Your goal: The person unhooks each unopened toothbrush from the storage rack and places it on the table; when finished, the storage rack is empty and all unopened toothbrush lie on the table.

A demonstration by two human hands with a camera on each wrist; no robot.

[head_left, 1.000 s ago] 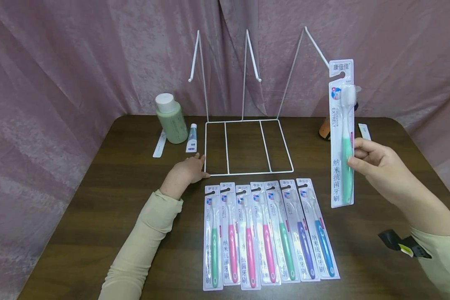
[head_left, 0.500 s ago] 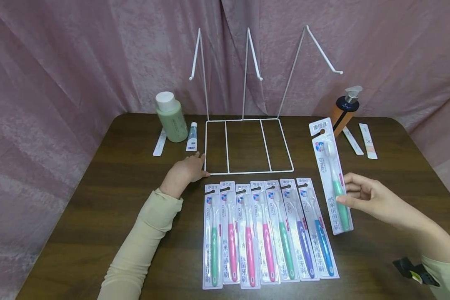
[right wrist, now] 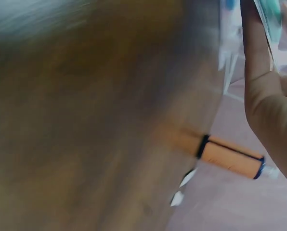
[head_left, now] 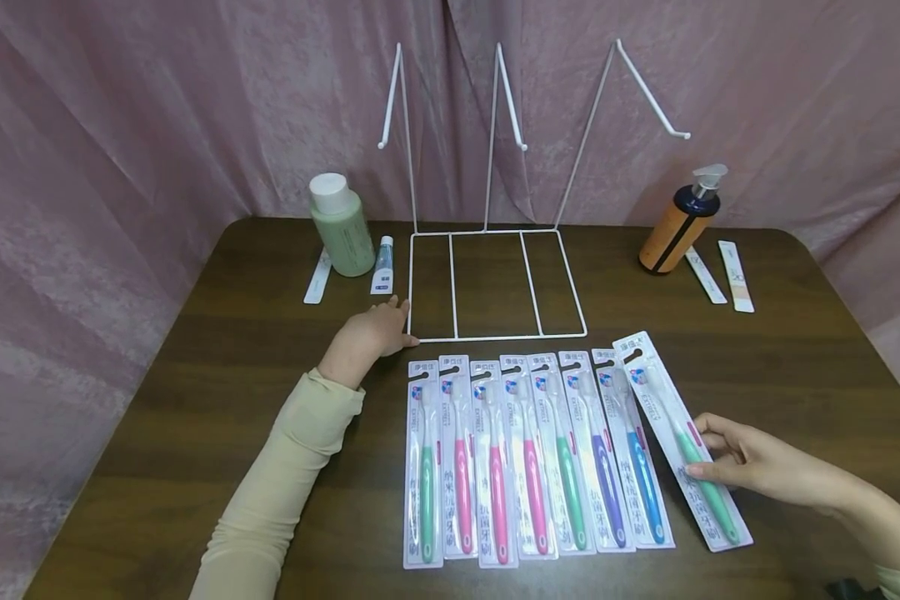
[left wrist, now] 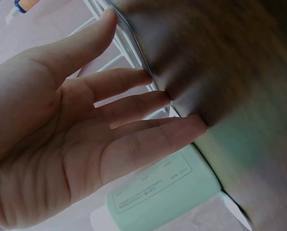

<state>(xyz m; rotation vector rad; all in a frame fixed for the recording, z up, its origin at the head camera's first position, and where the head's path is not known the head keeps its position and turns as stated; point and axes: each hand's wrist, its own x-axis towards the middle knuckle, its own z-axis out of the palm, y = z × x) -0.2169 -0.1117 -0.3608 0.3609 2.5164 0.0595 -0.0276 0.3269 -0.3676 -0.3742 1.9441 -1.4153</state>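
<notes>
Head view: I see my right hand (head_left: 750,462) at about 4 o'clock on the table (head_left: 795,367), thumb and fingers pinching the green toothbrush pack (head_left: 681,439), which lies tilted on the wood, its top overlapping the right end of the row of seven packs (head_left: 528,454). My left hand (head_left: 370,333) rests at 9 o'clock of that row, fingers straight, fingertips touching the front left corner of the white wire rack (head_left: 495,283). The green bottle (head_left: 341,223) stands at 11 o'clock, the orange pump bottle (head_left: 678,223) at 1 o'clock.

Left wrist view: my left hand (left wrist: 85,139) lies open, holding nothing, fingertips against the wire rack (left wrist: 134,43), green bottle (left wrist: 163,192) beyond.

Right wrist view: blurred; my right hand (right wrist: 268,91) holds the pack (right wrist: 268,19) at 1 o'clock, with the orange bottle (right wrist: 230,159) behind.
</notes>
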